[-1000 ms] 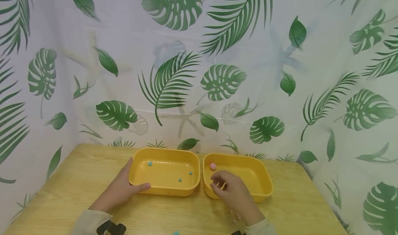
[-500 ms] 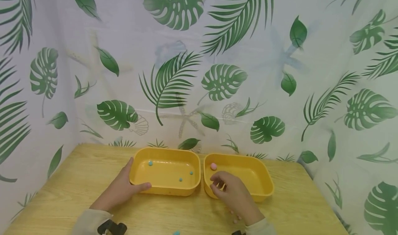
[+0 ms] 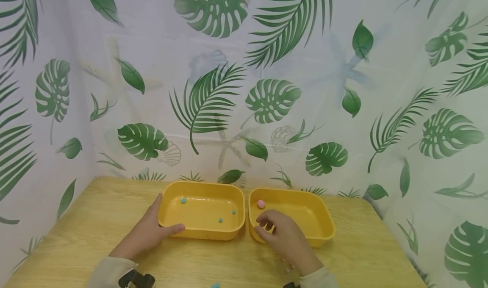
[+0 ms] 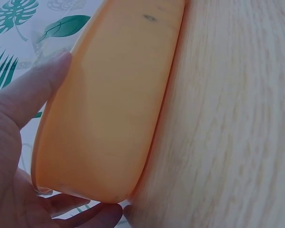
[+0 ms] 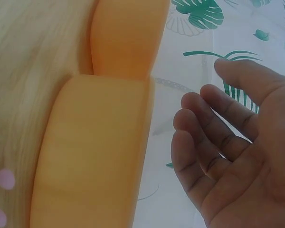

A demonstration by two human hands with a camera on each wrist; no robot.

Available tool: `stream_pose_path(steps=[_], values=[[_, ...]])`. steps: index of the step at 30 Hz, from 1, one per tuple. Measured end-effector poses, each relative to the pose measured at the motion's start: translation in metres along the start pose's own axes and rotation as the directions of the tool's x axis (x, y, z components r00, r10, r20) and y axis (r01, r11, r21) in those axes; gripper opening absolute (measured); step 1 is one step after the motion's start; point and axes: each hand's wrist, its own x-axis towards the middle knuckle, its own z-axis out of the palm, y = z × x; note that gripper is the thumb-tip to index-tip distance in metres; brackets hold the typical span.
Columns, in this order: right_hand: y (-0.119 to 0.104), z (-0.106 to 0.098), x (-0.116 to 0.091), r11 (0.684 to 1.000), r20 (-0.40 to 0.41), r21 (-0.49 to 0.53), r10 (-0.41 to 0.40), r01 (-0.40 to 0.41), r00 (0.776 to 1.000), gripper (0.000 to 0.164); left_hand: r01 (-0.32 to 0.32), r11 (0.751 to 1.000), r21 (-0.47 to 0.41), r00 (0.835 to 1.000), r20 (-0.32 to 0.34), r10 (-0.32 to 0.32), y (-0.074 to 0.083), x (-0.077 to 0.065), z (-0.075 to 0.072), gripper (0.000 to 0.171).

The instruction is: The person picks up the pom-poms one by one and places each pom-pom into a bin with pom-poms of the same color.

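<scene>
Two yellow plastic bins stand side by side on the table. My left hand (image 3: 150, 226) grips the left end of the left bin (image 3: 198, 234), thumb on the front rim and fingers round the end; the left wrist view shows the thumb (image 4: 54, 71) at its rim. Inside that bin lie three small teal balls (image 3: 184, 200). My right hand (image 3: 284, 235) hovers over the front left of the right bin (image 3: 316, 207). Its fingers are loosely bent, and the right wrist view shows nothing in the palm (image 5: 256, 180). A pink ball (image 3: 261, 204) lies in that bin's back left corner.
Small pink balls (image 5: 6, 179) lie on the wooden table (image 3: 198, 258) in front of the right bin, partly hidden by my right wrist in the head view. Teal pieces (image 3: 215, 285) sit at the bottom edge. A leaf-patterned cloth (image 3: 228, 89) rises behind the table.
My right hand has shifted slightly left over the right bin. The left hand, both bins and the balls in them stay as they were.
</scene>
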Motion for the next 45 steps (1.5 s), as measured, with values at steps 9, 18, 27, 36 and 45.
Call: stream_pose_path(steps=[9, 18, 27, 36, 45], values=[[-0.001, 0.0, 0.0, 1.0, 0.012, -0.018, -0.008, 0.008, 1.0, 0.011, -0.005, 1.0, 0.006, 1.0, 0.001, 0.005, -0.001, 0.001, -0.001, 0.133], [0.0, 0.003, -0.001, 0.999, 0.032, -0.031, -0.021, 0.022, 0.999, 0.013, -0.009, 1.0, 0.013, 1.0, 0.004, 0.009, -0.001, 0.0, 0.001, 0.135], [-0.005, 0.005, -0.002, 0.996, 0.04, -0.04, -0.074, 0.076, 0.996, 0.011, -0.009, 1.0, 0.016, 1.0, 0.008, 0.009, -0.003, 0.001, 0.002, 0.136], [-0.021, 0.014, -0.004, 0.979, 0.122, 0.049, -0.204, 0.2, 0.971, 0.009, -0.012, 1.0, 0.028, 1.0, 0.009, 0.012, -0.004, 0.003, 0.001, 0.136], [-0.039, 0.041, -0.006, 0.98, 0.37, 0.025, -0.193, 0.198, 0.909, 0.004, -0.01, 1.0, 0.015, 1.0, 0.016, 0.01, -0.002, 0.001, 0.0, 0.136]])
